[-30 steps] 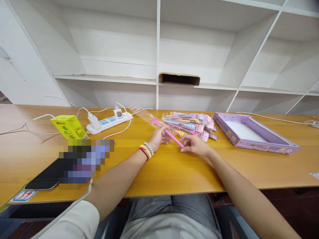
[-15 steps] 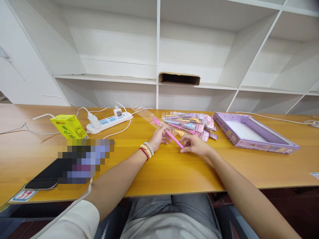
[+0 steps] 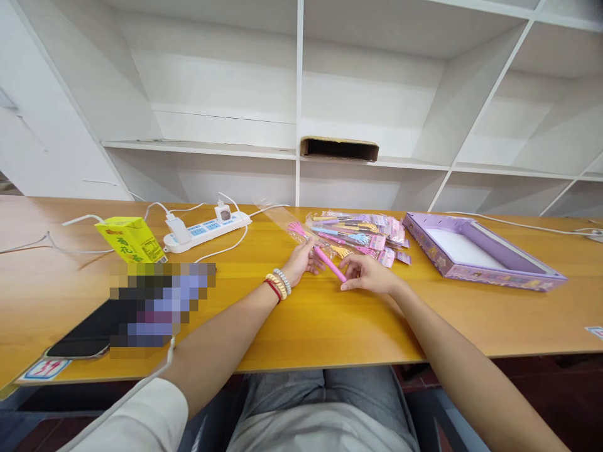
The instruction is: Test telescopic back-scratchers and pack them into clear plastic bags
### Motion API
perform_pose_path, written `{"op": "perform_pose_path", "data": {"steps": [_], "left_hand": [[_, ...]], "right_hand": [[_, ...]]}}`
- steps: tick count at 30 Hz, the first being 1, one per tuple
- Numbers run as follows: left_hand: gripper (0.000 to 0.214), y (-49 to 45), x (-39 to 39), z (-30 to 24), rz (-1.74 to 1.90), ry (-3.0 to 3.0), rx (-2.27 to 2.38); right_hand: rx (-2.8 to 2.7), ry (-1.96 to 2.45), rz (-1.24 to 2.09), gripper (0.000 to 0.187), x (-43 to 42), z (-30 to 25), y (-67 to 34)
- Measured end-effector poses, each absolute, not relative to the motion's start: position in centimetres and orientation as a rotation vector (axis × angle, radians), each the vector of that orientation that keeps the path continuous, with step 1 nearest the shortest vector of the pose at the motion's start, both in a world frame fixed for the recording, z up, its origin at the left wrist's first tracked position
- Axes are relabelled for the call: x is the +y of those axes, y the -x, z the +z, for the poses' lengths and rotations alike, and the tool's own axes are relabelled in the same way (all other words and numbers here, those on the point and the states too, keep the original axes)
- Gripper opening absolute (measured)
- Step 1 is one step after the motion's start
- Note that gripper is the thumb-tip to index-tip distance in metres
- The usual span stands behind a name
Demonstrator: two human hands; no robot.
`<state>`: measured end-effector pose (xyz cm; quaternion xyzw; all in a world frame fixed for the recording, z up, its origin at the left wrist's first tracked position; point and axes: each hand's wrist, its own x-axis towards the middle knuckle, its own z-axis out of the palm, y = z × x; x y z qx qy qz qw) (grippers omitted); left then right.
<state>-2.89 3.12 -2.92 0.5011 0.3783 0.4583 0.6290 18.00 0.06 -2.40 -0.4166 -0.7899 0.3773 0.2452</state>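
A pink back scratcher (image 3: 332, 263) with a hand-shaped head lies slantwise between my hands, its head end inside a long clear plastic sleeve (image 3: 277, 216). My left hand (image 3: 302, 260) is closed around its middle and the sleeve's opening. At the near end of the handle, my right hand (image 3: 365, 274) pinches the tip between thumb and fingers. Just beyond my hands is a pile of bagged back scratchers (image 3: 360, 235) in pink, blue, yellow and purple, with printed cards.
Right of the pile sits a shallow purple box (image 3: 494, 276). On the left are a white power strip (image 3: 207, 231) with plugs and cables, a yellow carton (image 3: 132, 240) and a dark phone (image 3: 85, 329), partly pixelated. White shelves (image 3: 367, 81) holding a cardboard box (image 3: 339, 149) rise behind the table.
Almost nothing differs. The sleeve's far end and the back scratcher have shifted very slightly to the right; both hands keep their hold.
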Motion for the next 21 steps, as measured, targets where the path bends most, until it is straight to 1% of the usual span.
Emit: {"op": "perform_pose_path", "data": {"steps": [6, 9, 12, 18, 21], "left_hand": [[0.046, 2.4, 2.7, -3.0, 0.952, -1.249, 0.862], [0.049, 2.1, 2.5, -3.2, 0.883, -1.366, 0.840], [0.051, 1.9, 2.2, -3.3, 0.771, -1.527, 0.761], [0.047, 1.9, 1.8, -3.2, 0.580, -1.771, 0.642], [0.046, 1.9, 1.8, -3.2, 0.514, -1.845, 0.625]], "right_hand": [[-2.122, 1.067, 1.035, 0.092, -0.2, -2.4, -18.0], [-2.143, 1.056, 1.048, 0.101, -0.2, -2.6, -18.1], [-2.164, 1.048, 1.042, 0.099, -0.1, -2.6, -18.2], [-2.206, 1.000, 1.076, 0.083, -0.1, -2.3, -18.2], [-2.203, 0.989, 1.120, 0.085, -0.1, -2.3, -18.2]]}}
